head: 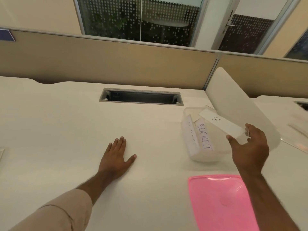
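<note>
A clear plastic box [200, 157] stands on the white desk [66, 122] at the right. Inside it lean paper strips, one reading SOCKET [204, 136] and another whose writing I cannot read [189, 137]. My right hand [248, 147] pinches a white strip marked CAT [220, 125] by its near end, holding it above the box. My left hand [115, 155] rests flat on the desk with fingers straight, well left of the box.
A pink plastic lid [221, 204] lies on the desk near the front, below my right arm. A cable slot [141, 97] is cut into the desk at the back. A white curved divider [236, 100] rises right of the box, and a beige partition [108, 60] runs behind.
</note>
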Motion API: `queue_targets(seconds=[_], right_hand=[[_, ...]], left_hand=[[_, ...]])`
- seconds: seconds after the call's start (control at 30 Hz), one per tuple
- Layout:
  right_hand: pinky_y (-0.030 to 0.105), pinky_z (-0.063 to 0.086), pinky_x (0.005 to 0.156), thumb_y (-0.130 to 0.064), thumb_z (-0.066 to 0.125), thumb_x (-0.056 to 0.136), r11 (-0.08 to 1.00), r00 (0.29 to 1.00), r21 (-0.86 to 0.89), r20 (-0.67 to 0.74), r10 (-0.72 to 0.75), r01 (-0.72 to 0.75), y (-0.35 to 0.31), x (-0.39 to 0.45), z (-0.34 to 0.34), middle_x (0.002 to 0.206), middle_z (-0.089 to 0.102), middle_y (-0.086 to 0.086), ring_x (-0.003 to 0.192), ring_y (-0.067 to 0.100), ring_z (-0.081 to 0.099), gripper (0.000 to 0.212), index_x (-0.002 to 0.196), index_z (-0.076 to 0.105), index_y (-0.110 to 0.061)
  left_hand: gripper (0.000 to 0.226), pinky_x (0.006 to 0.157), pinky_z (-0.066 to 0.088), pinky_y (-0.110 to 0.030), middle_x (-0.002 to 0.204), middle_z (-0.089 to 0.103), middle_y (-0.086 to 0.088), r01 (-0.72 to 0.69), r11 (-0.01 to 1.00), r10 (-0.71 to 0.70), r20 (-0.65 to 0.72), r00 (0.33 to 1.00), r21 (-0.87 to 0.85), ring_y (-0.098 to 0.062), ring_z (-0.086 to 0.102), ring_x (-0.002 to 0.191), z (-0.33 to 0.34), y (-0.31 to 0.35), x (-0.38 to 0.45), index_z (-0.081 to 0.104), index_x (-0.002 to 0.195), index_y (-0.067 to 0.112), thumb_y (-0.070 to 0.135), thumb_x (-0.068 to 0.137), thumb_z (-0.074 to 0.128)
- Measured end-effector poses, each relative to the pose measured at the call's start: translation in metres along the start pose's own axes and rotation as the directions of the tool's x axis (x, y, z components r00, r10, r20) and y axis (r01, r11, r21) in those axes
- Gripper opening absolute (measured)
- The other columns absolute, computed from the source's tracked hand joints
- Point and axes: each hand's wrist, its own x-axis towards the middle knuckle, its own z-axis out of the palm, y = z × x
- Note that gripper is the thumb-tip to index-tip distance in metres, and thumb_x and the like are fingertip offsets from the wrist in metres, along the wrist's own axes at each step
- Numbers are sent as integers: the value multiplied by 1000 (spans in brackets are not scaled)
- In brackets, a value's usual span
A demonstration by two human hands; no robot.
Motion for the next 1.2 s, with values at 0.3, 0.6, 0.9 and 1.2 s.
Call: queue_targets(seconds=[0.3, 0.6, 0.9, 1.2], right_hand=[[50, 52, 82, -5, 83, 64, 987, 994, -156, 109, -11, 28, 15, -5, 38, 112, 59, 18, 99, 40, 60, 62, 120, 56, -4], [48, 46, 81, -4, 83, 59, 895, 933, -440, 290, 214, -68, 14, -1, 65, 112, 53, 23, 97, 44, 55, 67, 117, 51, -3], [38, 36, 89, -25, 79, 68, 806, 824, -591, 449, 345, -15, 17, 8, 73, 112, 61, 11, 104, 32, 62, 59, 123, 58, -16], [39, 31, 91, -30, 74, 77, 890, 887, -452, 385, 255, -60, 19, -2, 71, 102, 67, 10, 97, 32, 64, 37, 110, 68, -14]], left_hand=[[93, 123, -2, -32, 166, -1, 7, 14, 1000, -14, -8, 1000, 3, -8, -6, 152, 2, -1, 1, 6, 158, 17, 77, 87, 15], [92, 124, -1, -32, 166, 0, 8, 17, 1000, -17, -16, 1000, 5, -7, -5, 152, 4, -2, 1, 7, 158, 18, 76, 87, 17], [94, 124, -1, -31, 166, 0, 9, 10, 1000, -10, -19, 1000, -3, -6, -5, 152, 5, -4, 2, 7, 158, 18, 78, 87, 15], [93, 123, -2, -30, 166, 2, 8, 9, 1000, -9, -14, 1000, -22, -7, -4, 152, 0, -1, 0, 8, 158, 17, 77, 87, 19]])
